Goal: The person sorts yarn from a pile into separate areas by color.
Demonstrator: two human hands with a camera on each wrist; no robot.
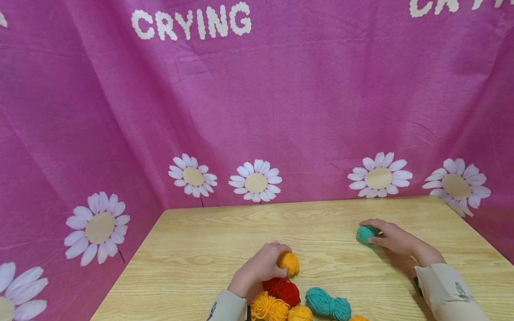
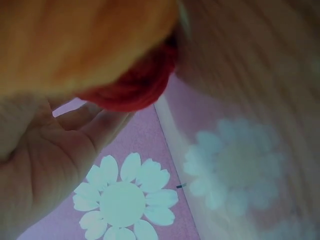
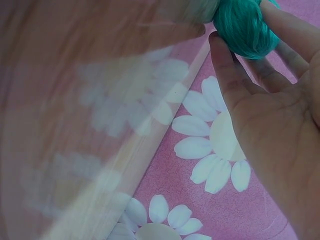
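Both hands are down on the wooden tabletop [image 1: 192, 249], and each one has a ball of yarn. The left hand [image 1: 259, 269] sits near the middle of the front edge, fingers curled over the top of an orange yarn ball [image 1: 290, 263] and gripping it; from the left wrist view that orange ball [image 2: 75, 45] fills the top of the frame, blurred, with the palm [image 2: 45, 165] below it and a red ball [image 2: 135, 87] pressed just beside. That red yarn ball [image 1: 282, 290] lies right behind the orange one toward the front edge, touching it, in a small heap with another orange skein [image 1: 268, 307], a smaller orange ball [image 1: 300, 313] and a teal skein [image 1: 328, 304], all crowded at the front edge. A scrap of one more orange piece [image 1: 358, 318] peeks in at the very bottom. Over to the right side of the tabletop, well apart from the heap, the right hand [image 1: 395, 238] pinches a small teal yarn ball [image 1: 366, 233] between thumb and fingertips; the right wrist view shows that teal ball [image 3: 245, 27] held at the fingers [image 3: 225, 70], palm open below. Pink cloth with white daisies [image 1: 255, 180] hangs behind the far edge and along both sides.
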